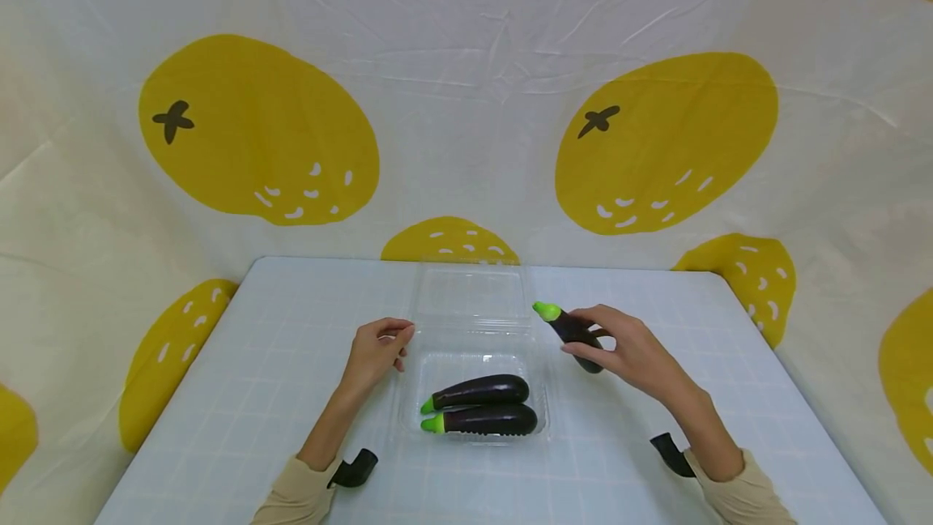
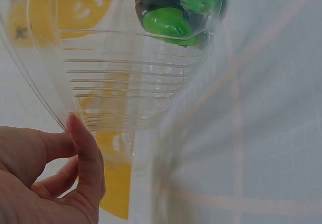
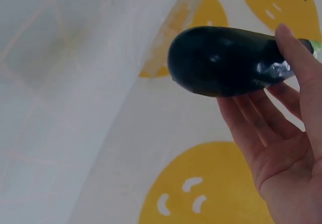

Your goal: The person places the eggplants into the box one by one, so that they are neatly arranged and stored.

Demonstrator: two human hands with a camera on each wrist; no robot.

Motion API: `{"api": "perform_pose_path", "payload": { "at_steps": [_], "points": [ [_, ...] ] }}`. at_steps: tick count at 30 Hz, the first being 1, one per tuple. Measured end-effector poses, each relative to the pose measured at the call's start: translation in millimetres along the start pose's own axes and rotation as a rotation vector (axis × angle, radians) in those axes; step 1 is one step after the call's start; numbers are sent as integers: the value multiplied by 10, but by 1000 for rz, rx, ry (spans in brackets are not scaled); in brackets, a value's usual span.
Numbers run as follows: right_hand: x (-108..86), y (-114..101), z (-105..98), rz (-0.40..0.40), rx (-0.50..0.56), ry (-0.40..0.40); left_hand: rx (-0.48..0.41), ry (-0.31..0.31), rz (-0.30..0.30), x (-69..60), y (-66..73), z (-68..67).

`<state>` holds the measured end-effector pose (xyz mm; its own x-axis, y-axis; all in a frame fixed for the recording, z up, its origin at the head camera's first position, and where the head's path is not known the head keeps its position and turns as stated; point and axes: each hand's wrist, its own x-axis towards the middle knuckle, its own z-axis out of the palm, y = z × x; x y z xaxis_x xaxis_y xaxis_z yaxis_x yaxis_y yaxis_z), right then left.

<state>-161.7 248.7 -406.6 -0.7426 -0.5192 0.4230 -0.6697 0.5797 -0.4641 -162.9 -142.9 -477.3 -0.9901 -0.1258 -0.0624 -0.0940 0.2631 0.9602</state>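
A dark purple eggplant [image 1: 576, 335] with a bright green stem end is held in my right hand [image 1: 630, 351], above the table to the right of the container. Thumb and fingers grip it from opposite sides in the right wrist view, its rounded end [image 3: 211, 60] sticking out. My left hand [image 1: 375, 355] pinches the left rim of a clear plastic clamshell container [image 2: 126, 78] between thumb and index finger. Inside the container's base lie two more eggplants, a rear one [image 1: 484, 390] and a front one [image 1: 496, 420], side by side with green ends to the left.
The container's clear lid [image 1: 472, 294] is folded back, away from me. A pale checked cloth covers the table [image 1: 240, 403]. Behind it hangs a white curtain [image 1: 466, 144] with large yellow fruit prints. Black straps [image 1: 355, 468] show near both wrists.
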Motion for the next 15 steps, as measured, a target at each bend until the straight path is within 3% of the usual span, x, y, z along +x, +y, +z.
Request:
{"api": "perform_pose_path", "payload": {
  "at_steps": [9,15],
  "points": [
    [176,-177,94,-20,2,-16,2,5,-7,4,3,-3],
    [273,-251,192,-78,15,2,-3,2,-10,9,3,-2]
  ]
}}
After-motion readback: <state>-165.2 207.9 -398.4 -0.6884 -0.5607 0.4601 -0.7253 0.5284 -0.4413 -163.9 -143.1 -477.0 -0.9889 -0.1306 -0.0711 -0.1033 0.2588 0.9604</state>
